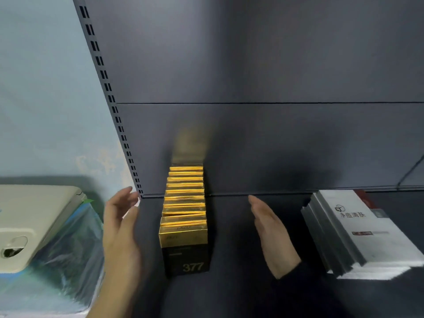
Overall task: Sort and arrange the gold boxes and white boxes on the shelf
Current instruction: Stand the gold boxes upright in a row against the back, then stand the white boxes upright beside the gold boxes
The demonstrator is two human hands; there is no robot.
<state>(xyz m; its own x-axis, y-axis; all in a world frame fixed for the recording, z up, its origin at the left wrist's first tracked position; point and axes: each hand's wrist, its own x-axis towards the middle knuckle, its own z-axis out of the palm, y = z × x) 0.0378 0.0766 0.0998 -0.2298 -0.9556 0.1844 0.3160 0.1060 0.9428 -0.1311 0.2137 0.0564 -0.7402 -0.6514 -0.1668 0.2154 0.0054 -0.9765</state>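
Several gold boxes (184, 210) stand upright in one tight row running from the shelf's front toward its back panel; the front box shows a black face marked 377. Several white boxes (358, 232) lean together at the right of the dark shelf (241, 292). My left hand (121, 228) is open, fingers apart, just left of the gold row without touching it. To the right of the row, my right hand (270, 230) is held flat and open, a gap away from the boxes. Both hands hold nothing.
A slotted grey upright (114, 115) marks the shelf's left end, with the dark back panel (275, 138) behind. Left of the shelf, a beige plastic item (34, 221) rests on a plastic-wrapped bundle (68, 260) against a pale blue wall.
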